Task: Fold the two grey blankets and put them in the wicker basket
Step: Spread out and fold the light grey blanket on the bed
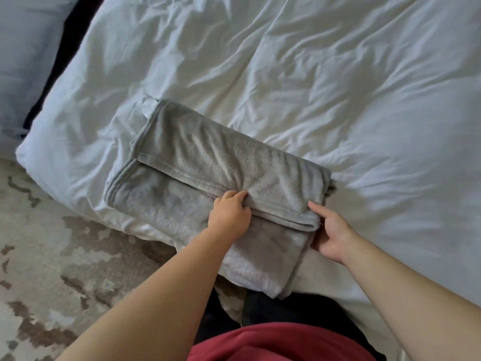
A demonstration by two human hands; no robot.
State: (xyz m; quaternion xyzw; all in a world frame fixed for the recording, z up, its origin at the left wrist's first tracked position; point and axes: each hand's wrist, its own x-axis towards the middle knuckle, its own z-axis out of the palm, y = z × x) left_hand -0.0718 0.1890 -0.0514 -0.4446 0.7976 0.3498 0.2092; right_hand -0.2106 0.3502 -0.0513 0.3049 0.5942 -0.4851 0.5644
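One grey fleece blanket (208,162) lies partly folded on the near corner of the bed, with its lower layer hanging over the bed's edge toward me. My left hand (230,212) pinches the hem of the folded-over top layer near its middle. My right hand (329,230) grips the same folded layer at its right end, thumb on top and fingers tucked under the corner. No second blanket and no wicker basket are in view.
The bed is covered by a rumpled white duvet (312,87). A pale blue pillow (28,61) lies at the far left. A beige patterned rug (59,269) covers the floor to my left.
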